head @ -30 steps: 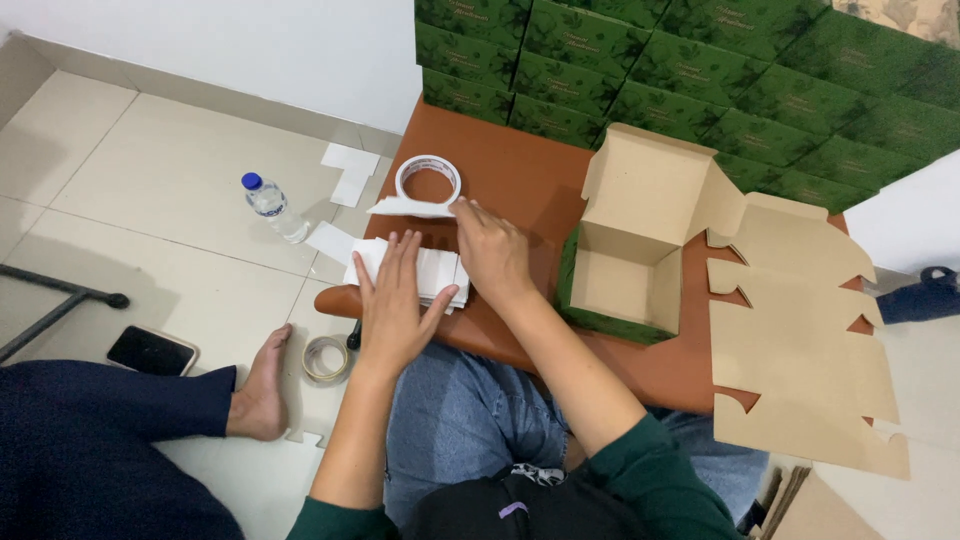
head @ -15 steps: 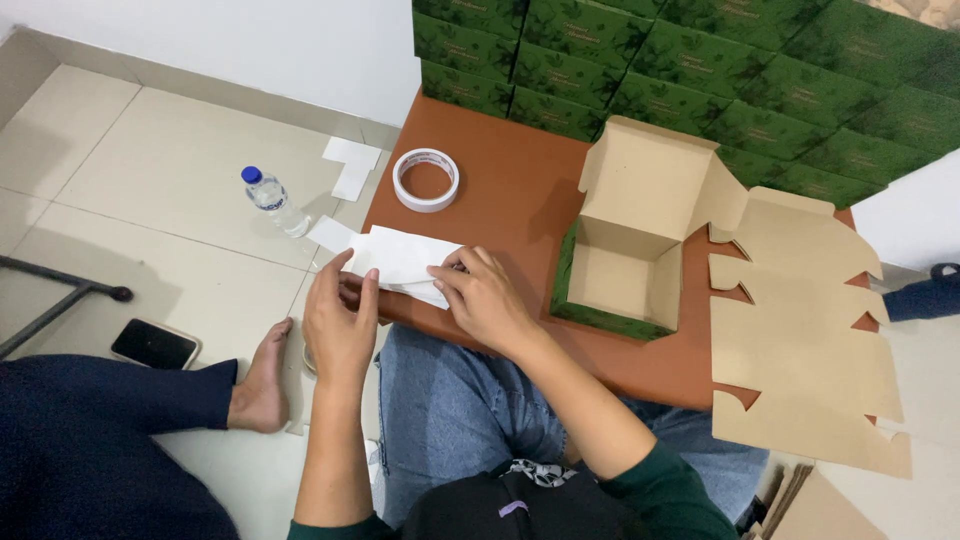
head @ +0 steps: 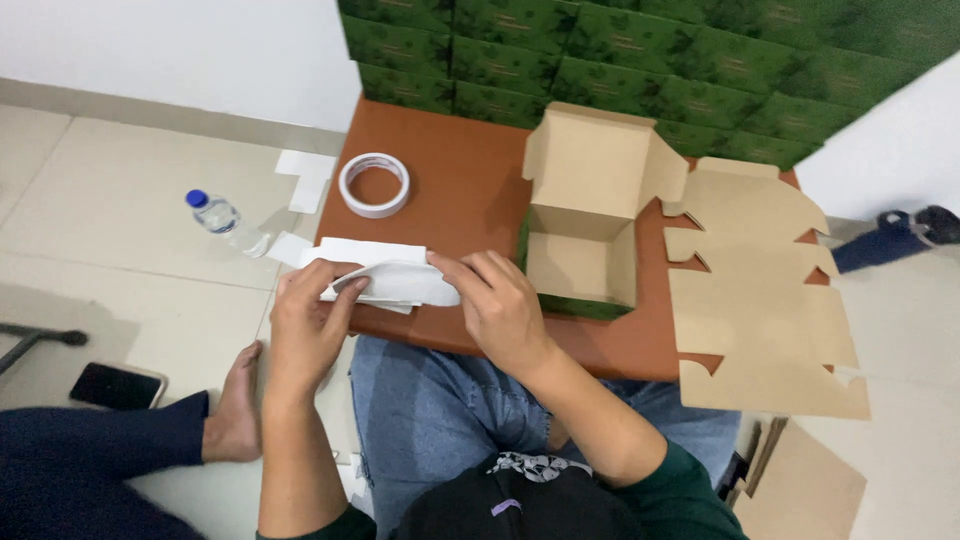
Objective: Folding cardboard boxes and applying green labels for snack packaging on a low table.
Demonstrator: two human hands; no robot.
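1. Green boxes are standing stacked along the table's far edge; an open brown carton is sitting before them.
2. The white folded sheets are lying crosswise at the near edge.
3. The left hand and right hand are both pinching them.

Bare table between tape roll and open box.

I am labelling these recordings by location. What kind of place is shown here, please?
Probably an informal packing corner in a room, not a factory line. Stacked green boxes line the wall, flat cardboard blanks lie on a low brown table beside an open carton, and the person sits on a tiled floor.
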